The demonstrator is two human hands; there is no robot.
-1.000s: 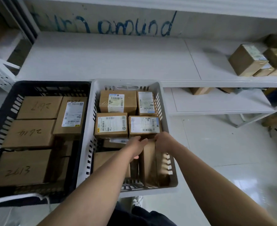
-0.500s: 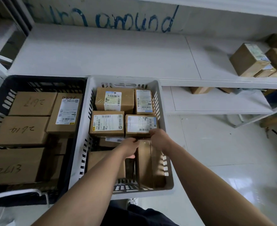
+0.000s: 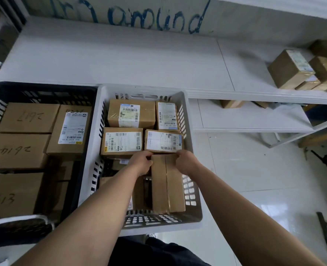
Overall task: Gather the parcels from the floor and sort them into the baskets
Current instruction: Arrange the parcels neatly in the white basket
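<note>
A plain brown parcel [image 3: 167, 185] with a tape seam down its middle lies lengthwise in the near right part of the white basket [image 3: 194, 191]. My left hand [image 3: 142, 163] grips its far left corner and my right hand [image 3: 185, 162] grips its far right corner. Beyond my hands, several labelled parcels fill the back of the basket, among them one labelled parcel [image 3: 163, 141] touching the held parcel's far end. The black basket [image 3: 43, 91] on the left holds several brown parcels with handwritten numbers. More parcels lie half hidden under my left forearm.
A white shelf [image 3: 120, 58] runs behind both baskets. Several brown boxes [image 3: 291, 70] sit at its right end. A lower shelf [image 3: 251, 118] shows at the right. Glossy white floor tiles [image 3: 255, 179] spread to the right, with dark objects at the far right edge.
The brown parcel has turned from standing on edge to lying flatter in the basket. Both hands have stayed at its far end, now spread to its two corners.
</note>
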